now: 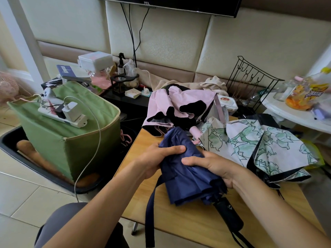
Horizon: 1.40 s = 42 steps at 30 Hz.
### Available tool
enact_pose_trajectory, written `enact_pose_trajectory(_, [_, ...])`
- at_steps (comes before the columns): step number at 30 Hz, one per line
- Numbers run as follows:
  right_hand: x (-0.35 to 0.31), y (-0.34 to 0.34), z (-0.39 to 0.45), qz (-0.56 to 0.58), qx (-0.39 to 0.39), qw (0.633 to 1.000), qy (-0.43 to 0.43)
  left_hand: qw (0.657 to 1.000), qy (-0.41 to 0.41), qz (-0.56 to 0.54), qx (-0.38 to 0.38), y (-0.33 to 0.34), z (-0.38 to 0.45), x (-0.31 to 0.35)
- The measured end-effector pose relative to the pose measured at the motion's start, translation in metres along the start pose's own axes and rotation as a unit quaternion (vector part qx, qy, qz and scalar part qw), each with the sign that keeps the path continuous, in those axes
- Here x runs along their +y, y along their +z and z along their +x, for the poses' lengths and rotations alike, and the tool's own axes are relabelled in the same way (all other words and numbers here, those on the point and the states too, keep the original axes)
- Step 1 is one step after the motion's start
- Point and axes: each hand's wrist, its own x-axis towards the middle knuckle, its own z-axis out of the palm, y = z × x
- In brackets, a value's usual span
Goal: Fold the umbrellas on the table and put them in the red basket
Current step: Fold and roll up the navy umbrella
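Note:
A navy blue umbrella (186, 178) lies collapsed on the wooden table (188, 219), its black handle (228, 214) pointing toward me and its strap hanging off the near edge. My left hand (155, 158) grips the canopy from the left with the thumb on top. My right hand (213, 165) grips it from the right. Behind it lie a pink umbrella with black lining (180, 108) and a white umbrella with green flower print (263, 149), both loose and unfolded. No red basket is in view.
A green fabric box (59, 140) with a power strip (62, 115) and charger on top stands left of the table, in a black tray. A black wire rack (250, 81), cloths and bottles crowd the back. A white round table (293, 113) with snacks is at right.

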Motion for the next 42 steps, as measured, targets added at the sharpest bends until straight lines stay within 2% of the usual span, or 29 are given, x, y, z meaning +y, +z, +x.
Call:
enact_pose_trajectory(5, [-0.003, 0.004, -0.005, -0.099, -0.005, 0.995, -0.016, 0.999, 0.010, -0.029, 0.039, -0.003, 0.004, 0.001])
enact_pose_trajectory(8, [-0.001, 0.008, 0.001, -0.179, 0.037, 0.983, -0.036, 0.998, 0.015, -0.040, 0.051, -0.001, 0.004, 0.001])
enact_pose_trajectory(13, [0.003, 0.008, 0.011, -0.225, 0.096, 0.968, -0.058, 0.998, 0.015, -0.049, 0.041, 0.000, 0.001, -0.001])
enact_pose_trajectory(18, [0.003, 0.003, 0.009, -0.212, 0.096, 0.972, -0.036, 0.998, -0.004, -0.065, 0.000, -0.003, 0.000, 0.000])
enact_pose_trajectory(22, [0.004, -0.004, 0.008, -0.192, 0.107, 0.975, -0.035, 0.996, 0.041, -0.051, 0.062, -0.013, 0.005, 0.001])
enact_pose_trajectory(27, [0.009, -0.006, 0.003, -0.145, 0.070, 0.987, -0.026, 0.994, 0.076, -0.031, 0.074, -0.012, 0.007, -0.003])
enact_pose_trajectory(31, [0.013, -0.009, 0.004, -0.108, 0.049, 0.993, -0.019, 0.998, 0.029, -0.040, 0.040, -0.011, 0.006, -0.002])
enact_pose_trajectory(36, [0.013, -0.016, -0.001, -0.065, 0.005, 0.998, -0.001, 0.996, 0.019, -0.045, -0.075, -0.007, 0.003, 0.004])
enact_pose_trajectory(42, [0.009, -0.017, -0.004, -0.102, -0.018, 0.994, 0.032, 0.996, 0.050, -0.058, -0.043, -0.002, 0.003, 0.002])
